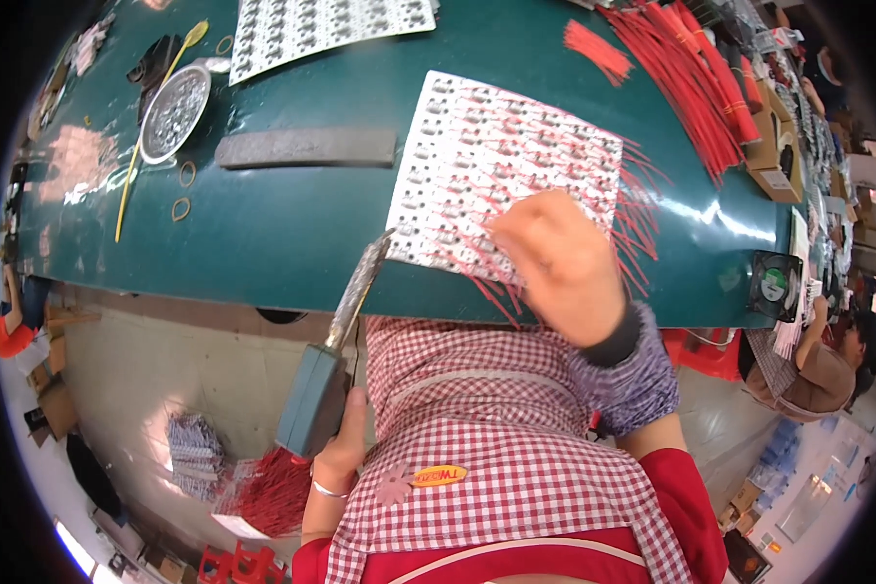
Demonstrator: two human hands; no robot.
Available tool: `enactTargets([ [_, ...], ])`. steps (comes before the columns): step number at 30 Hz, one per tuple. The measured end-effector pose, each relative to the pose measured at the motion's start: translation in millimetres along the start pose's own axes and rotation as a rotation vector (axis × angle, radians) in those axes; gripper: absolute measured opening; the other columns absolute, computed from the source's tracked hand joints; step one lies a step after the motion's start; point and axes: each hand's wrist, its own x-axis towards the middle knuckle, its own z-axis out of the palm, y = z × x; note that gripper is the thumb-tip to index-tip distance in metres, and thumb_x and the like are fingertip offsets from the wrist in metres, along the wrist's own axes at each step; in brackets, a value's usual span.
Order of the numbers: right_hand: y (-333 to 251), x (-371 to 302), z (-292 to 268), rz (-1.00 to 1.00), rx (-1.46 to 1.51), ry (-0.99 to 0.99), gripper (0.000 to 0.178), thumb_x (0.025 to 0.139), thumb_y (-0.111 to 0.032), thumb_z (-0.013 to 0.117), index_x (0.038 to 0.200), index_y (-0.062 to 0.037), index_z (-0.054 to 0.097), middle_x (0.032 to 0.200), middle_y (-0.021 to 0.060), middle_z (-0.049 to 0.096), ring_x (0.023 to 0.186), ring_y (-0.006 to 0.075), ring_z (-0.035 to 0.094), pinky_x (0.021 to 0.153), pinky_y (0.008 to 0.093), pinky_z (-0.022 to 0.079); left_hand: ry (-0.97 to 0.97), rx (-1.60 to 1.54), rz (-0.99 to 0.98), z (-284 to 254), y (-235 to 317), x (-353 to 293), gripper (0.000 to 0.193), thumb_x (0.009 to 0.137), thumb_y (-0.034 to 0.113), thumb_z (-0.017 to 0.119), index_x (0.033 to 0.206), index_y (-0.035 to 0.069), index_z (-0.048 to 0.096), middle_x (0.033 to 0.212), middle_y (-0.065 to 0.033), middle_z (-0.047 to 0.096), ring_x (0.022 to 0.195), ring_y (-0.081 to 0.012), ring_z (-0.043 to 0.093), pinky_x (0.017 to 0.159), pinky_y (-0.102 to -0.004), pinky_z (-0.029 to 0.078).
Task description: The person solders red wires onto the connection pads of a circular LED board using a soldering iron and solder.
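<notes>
My left hand (339,457) grips the blue-grey handle of a soldering iron (333,360), held low off the table's near edge; its metal shaft points up toward the lower left corner of a white circuit board panel (477,146). The panel lies on the green table (292,214) and carries several short red wires that stick out past its right and lower edges. My right hand (560,263), in a purple knitted cuff, rests with curled fingers on the panel's lower right part among the wires; whether it pinches one is hidden.
A second white panel (321,29) lies at the far edge. A grey bar (307,148), a round metal dish (173,112), yellow tweezers and rubber bands sit at left. Bundles of red wires (691,68) lie at right, a small fan (775,284) at the table corner. Another person sits at right.
</notes>
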Motion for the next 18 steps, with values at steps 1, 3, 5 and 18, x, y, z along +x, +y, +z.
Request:
enactTargets([
  [1,14.1,12.4,-19.1,-0.007,-0.08,0.034,0.012,0.082,0.002,0.071,0.093,-0.0022,0.069,0.088,0.0108,0.062,0.083,0.0301,0.064,0.072,0.039,0.052,-0.01,-0.023,0.009,1.4,0.0,2.5,0.042,0.092,-0.01,0.063,0.133,-0.002,0.057,0.125,-0.0119,0.065,0.068,-0.0089,0.053,0.054,-0.0264,0.044],
  [3,57.1,38.1,-42.1,-0.021,-0.211,0.116,0.008,0.084,-0.004,0.07,0.092,-0.004,0.068,0.089,0.0116,0.063,0.085,0.0324,0.063,0.074,0.0424,0.052,0.035,-0.029,0.009,2.6,-2.2,5.7,0.043,0.092,-0.01,0.063,0.133,-0.003,0.056,0.125,-0.0128,0.065,0.066,-0.0088,0.053,0.053,-0.0263,0.044],
  [5,116.6,64.6,-47.0,0.02,-0.319,0.167,0.007,0.086,-0.009,0.071,0.092,-0.0057,0.07,0.09,0.0116,0.064,0.088,0.0329,0.064,0.076,0.0437,0.052,0.007,-0.025,0.05,2.3,-5.0,9.9,0.043,0.092,-0.01,0.062,0.134,-0.003,0.056,0.124,-0.0131,0.065,0.065,-0.0087,0.053,0.052,-0.0262,0.044],
  [18,241.4,120.8,-32.3,0.022,-0.729,0.166,0.013,0.092,-0.018,0.07,0.096,-0.0084,0.062,0.096,0.0091,0.06,0.097,0.0305,0.059,0.083,0.0443,0.051,0.069,-0.058,-0.063,9.0,5.1,8.8,0.041,0.092,-0.007,0.065,0.132,-0.003,0.06,0.114,-0.0097,0.067,0.067,-0.0092,0.053,0.056,-0.0259,0.044],
])
